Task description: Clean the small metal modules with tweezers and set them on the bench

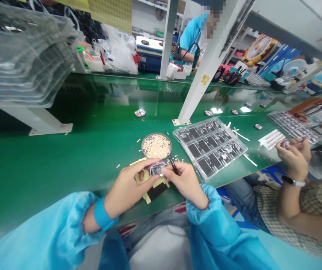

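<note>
My left hand [131,182] is closed around a small electronic device [155,168] with a purple rounded casing and its inner parts showing. My right hand [185,180] holds a slim black tool [172,163] with pale lettering, perhaps tweezers; its working tip cannot be made out. The right thumb and finger meet the device's right edge, by a small white spot. Just beyond the hands stands a round dish [157,145] full of small cream-coloured pieces, some scattered around it. Under the hands lies a dark pad [157,190] edged with yellow tape.
A clear compartment tray [210,146] of black screen-like parts lies to the right. Several small devices [140,112] dot the green bench [99,123]. A white post [200,75] rises beyond the tray. Stacked trays [23,60] stand upper left. A co-worker's hands [294,155] work at right.
</note>
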Demonstrator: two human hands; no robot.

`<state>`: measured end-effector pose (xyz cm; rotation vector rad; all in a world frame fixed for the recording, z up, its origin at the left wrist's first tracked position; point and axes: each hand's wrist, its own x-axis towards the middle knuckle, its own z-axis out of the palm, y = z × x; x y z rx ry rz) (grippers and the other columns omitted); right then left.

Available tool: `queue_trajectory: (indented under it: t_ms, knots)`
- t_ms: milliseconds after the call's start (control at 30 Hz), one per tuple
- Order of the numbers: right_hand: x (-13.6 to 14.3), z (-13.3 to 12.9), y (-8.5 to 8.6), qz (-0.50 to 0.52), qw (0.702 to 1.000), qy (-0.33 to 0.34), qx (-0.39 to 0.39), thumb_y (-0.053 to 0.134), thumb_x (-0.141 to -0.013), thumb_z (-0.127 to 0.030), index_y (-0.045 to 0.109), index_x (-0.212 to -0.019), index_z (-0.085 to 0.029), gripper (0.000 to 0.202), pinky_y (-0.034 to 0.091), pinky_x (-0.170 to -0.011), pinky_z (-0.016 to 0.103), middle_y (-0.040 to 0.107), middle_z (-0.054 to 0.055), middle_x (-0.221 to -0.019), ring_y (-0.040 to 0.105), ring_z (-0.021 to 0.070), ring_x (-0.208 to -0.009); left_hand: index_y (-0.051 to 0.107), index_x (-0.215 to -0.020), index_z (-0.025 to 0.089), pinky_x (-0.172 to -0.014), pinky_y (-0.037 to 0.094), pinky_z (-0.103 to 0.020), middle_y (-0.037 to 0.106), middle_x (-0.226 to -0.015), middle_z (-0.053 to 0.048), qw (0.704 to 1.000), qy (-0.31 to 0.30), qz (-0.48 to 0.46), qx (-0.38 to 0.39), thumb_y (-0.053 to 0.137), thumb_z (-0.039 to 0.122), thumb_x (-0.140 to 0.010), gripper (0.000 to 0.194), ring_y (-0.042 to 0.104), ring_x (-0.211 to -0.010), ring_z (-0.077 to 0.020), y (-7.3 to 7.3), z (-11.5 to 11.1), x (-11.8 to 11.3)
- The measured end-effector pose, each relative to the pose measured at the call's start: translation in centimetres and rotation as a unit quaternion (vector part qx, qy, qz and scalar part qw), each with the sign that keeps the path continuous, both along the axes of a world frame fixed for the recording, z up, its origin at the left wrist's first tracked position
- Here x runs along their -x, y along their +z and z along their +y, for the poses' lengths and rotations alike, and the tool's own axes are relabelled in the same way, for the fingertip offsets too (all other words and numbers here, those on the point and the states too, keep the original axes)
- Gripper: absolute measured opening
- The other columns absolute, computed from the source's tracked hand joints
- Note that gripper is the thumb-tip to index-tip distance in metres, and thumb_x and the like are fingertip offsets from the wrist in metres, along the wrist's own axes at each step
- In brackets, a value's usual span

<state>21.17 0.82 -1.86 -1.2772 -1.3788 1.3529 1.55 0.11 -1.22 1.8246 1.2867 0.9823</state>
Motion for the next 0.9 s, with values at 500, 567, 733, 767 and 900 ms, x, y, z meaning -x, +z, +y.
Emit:
queue_trajectory:
  t_ms: [500,567,733,767,900]
  knots:
    - [0.1,0.3,0.3,-0.019,1.000,0.014,0.004,0.074,-0.081,-0.042,0.067,-0.069,-0.015,0.031,0.036,-0.054,0.023,0.059,-0.001,-0.061,0.048,0.0107,-0.056,0.074,-0.120,0.022,-0.090,0.058,-0.033,0.076,-0.119,-0.004,1.000,0.018,0.008,0.000,0.070,0.035,-0.087,0.036,0.072,-0.106,-0.0251,0.3,0.0,0.1]
    - [0.2,0.2,0.5,-0.037,0.999,0.005,-0.005,0.075,-0.081,-0.042,0.065,-0.069,-0.016,0.030,0.035,-0.053,0.023,0.055,-0.003,-0.059,0.045,0.0100,-0.055,0.074,-0.120,0.021,-0.079,0.060,-0.034,0.078,-0.110,-0.006,0.999,0.027,-0.001,0.027,0.071,0.037,-0.086,0.038,0.074,-0.096,-0.0266,0.4,-0.1,0.1]
    - [0.8,0.0,0.5,0.002,0.999,-0.032,-0.031,0.081,-0.076,-0.035,0.062,-0.092,-0.019,0.030,0.032,-0.050,0.021,0.060,-0.004,-0.077,0.039,0.0069,-0.054,0.072,-0.121,0.018,-0.080,0.062,-0.034,0.079,-0.108,-0.008,0.980,0.019,-0.139,0.139,0.077,0.038,-0.080,0.045,0.075,-0.095,-0.0270,0.5,0.0,-0.1]
    - [0.9,0.0,0.4,0.023,0.999,-0.025,-0.031,0.082,-0.075,-0.033,0.062,-0.096,-0.019,0.031,0.036,-0.053,0.021,0.062,-0.002,-0.082,0.044,0.0075,-0.057,0.072,-0.120,0.018,-0.085,0.061,-0.035,0.078,-0.111,-0.009,0.973,0.010,-0.171,0.154,0.078,0.037,-0.079,0.045,0.074,-0.099,-0.0271,0.5,0.1,-0.2]
    - [1.4,0.0,-0.2,0.066,0.997,-0.017,-0.027,0.081,-0.077,-0.033,0.065,-0.095,-0.018,0.028,0.046,-0.065,0.023,0.065,0.000,-0.085,0.058,0.0122,-0.072,0.072,-0.117,0.016,-0.092,0.059,-0.038,0.077,-0.113,-0.011,0.959,-0.005,-0.220,0.179,0.080,0.034,-0.079,0.043,0.073,-0.102,-0.0270,0.2,0.0,-0.3]
